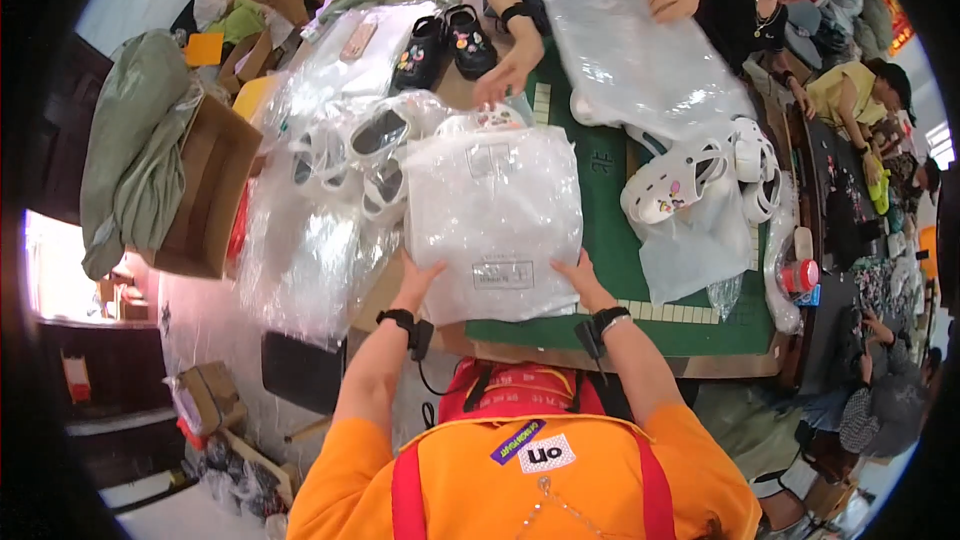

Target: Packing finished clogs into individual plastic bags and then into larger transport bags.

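Observation:
A clear plastic bag (492,210) with white contents lies flat on the green table (610,230) in front of me. My left hand (415,280) grips its lower left corner. My right hand (582,278) holds its lower right edge. Both wrists wear black bands. Just beyond the bag sit white clogs in plastic wrap (375,145). To the right, a pair of white clogs (700,175) with small charms rests on another plastic bag.
Across the table another person's hand (505,70) reaches down near black clogs (445,40), and a second person handles a large plastic bag (640,55). A heap of clear bags (300,250) and an open cardboard box (205,190) stand at left. A red-capped jar (798,275) is at right.

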Demonstrator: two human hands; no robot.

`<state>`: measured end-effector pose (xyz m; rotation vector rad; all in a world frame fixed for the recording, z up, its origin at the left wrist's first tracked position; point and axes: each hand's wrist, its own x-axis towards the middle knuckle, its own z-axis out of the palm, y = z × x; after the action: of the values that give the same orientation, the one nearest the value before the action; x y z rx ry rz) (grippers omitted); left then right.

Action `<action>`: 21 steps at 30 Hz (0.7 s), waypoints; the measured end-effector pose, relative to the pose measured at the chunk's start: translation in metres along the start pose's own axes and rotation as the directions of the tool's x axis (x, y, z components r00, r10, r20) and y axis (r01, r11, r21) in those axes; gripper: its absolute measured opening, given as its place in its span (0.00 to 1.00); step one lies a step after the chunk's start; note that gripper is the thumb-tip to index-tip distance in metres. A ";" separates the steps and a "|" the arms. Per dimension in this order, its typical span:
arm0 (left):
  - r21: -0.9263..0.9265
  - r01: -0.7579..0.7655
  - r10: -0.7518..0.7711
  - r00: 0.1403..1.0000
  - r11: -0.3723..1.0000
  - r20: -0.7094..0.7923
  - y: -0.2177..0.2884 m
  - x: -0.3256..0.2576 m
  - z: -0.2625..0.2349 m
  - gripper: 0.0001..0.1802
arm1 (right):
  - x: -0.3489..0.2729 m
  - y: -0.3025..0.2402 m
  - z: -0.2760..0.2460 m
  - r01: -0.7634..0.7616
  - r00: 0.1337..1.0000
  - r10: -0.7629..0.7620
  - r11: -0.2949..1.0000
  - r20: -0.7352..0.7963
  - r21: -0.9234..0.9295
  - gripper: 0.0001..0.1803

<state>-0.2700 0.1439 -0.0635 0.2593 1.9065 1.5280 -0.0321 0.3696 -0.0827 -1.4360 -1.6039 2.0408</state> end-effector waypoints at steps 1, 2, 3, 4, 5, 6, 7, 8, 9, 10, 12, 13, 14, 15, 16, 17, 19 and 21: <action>-0.005 -0.010 0.010 1.000 1.000 0.015 -0.001 0.005 -0.003 0.50 | -0.001 -0.004 0.006 0.010 1.000 -0.010 1.000 -0.016 0.000 0.48; -0.011 -0.013 0.014 1.000 1.000 0.015 -0.003 0.005 -0.004 0.45 | -0.013 -0.013 0.013 0.002 0.999 -0.003 0.999 0.035 0.051 0.44; -0.016 -0.019 0.020 1.000 1.000 0.021 -0.002 0.005 -0.002 0.41 | -0.023 -0.022 0.017 -0.006 0.997 -0.002 0.995 0.079 0.103 0.39; -0.023 -0.020 0.021 0.999 1.000 0.044 0.000 0.006 -0.002 0.41 | -0.025 -0.024 0.023 -0.002 0.998 -0.003 0.995 0.055 0.102 0.39; -0.069 0.150 -0.136 0.975 0.986 0.177 0.005 0.005 -0.005 0.36 | -0.030 -0.026 0.026 0.018 0.997 -0.024 0.997 0.080 0.075 0.37; -0.087 0.320 -0.280 0.909 0.943 0.308 0.006 0.002 -0.007 0.31 | -0.035 -0.026 0.028 0.037 0.993 -0.043 0.998 0.110 0.049 0.35; 0.152 0.361 -0.386 0.898 0.920 0.209 0.001 0.003 -0.003 0.25 | -0.020 0.010 0.020 0.026 0.991 -0.036 0.997 0.128 0.079 0.29; 0.153 0.360 -0.386 0.897 0.920 0.215 0.001 -0.005 -0.004 0.25 | -0.031 0.011 0.019 0.026 0.992 -0.036 0.997 0.122 0.079 0.29; 0.309 0.321 -0.408 0.870 0.895 0.278 0.006 -0.015 0.001 0.24 | -0.045 0.005 0.015 0.010 0.994 -0.012 1.000 0.113 0.016 0.26; 0.456 0.263 -0.437 0.835 0.850 0.333 0.009 -0.021 0.009 0.23 | -0.057 0.001 0.011 -0.009 0.994 0.014 0.999 0.104 -0.045 0.23; 0.399 0.181 -0.373 0.795 0.899 0.478 0.009 -0.036 0.028 0.23 | -0.077 0.018 -0.006 -0.056 0.994 0.053 0.998 0.099 0.024 0.22; 0.326 0.119 -0.302 0.742 0.938 0.598 0.006 -0.048 0.038 0.22 | -0.088 0.029 -0.015 -0.044 0.999 0.046 0.995 0.027 -0.092 0.23; 0.411 0.065 -0.335 0.701 0.909 0.630 -0.005 -0.050 0.051 0.21 | -0.098 0.044 -0.024 -0.046 0.998 0.049 0.994 0.032 -0.095 0.23; 0.487 0.002 -0.367 0.660 0.873 0.656 -0.012 -0.047 0.067 0.20 | -0.103 0.068 -0.033 -0.075 0.997 0.071 0.985 -0.032 -0.152 0.22; 0.551 -0.071 -0.385 0.642 0.832 0.664 -0.011 -0.050 0.084 0.22 | -0.107 0.086 -0.043 -0.107 0.992 0.090 0.972 -0.093 -0.209 0.22; 0.608 -0.142 -0.407 0.622 0.782 0.669 -0.009 -0.056 0.099 0.24 | -0.114 0.096 -0.052 -0.143 0.984 0.113 0.963 -0.137 -0.227 0.22; 0.636 -0.251 -0.411 0.583 0.730 0.701 -0.005 -0.064 0.120 0.26 | -0.129 0.118 -0.067 -0.198 0.968 0.200 0.980 -0.151 0.031 0.22; 0.658 -0.355 -0.411 0.562 0.665 0.718 -0.005 -0.069 0.132 0.29 | -0.136 0.115 -0.079 -0.173 0.968 0.162 0.984 -0.191 -0.046 0.21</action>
<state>-0.1363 0.2098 -0.0537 1.1153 1.5394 0.2516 0.1442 0.2873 -0.0969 -1.7829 -1.5298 1.8870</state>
